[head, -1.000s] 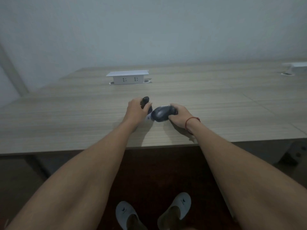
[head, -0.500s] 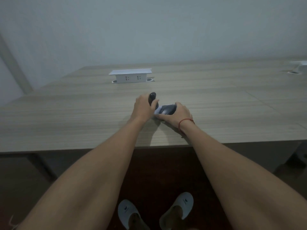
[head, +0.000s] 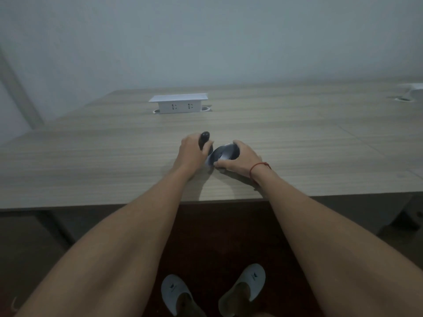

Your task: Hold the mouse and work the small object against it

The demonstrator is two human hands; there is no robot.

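Observation:
Both my hands rest on a wooden table point(head: 114, 161) near its front edge. My left hand point(head: 191, 154) grips a dark upright handle point(head: 204, 139) whose rounded top sticks out above my fingers. My right hand point(head: 240, 159) curls round a dark rounded object point(head: 225, 153) with a paler edge at its lower left. The two dark parts meet between my hands; whether they are joined I cannot tell. A red string circles my right wrist.
A white raised socket box point(head: 179, 103) stands on the table behind my hands. Another white box point(head: 412, 89) sits at the far right edge. A pale wall backs the table. Below the table edge, white slippers point(head: 176, 294) show on a dark floor.
The dark rounded object has turned in my right hand and shows more of its top side. Both hands stay in about the same spot on the table.

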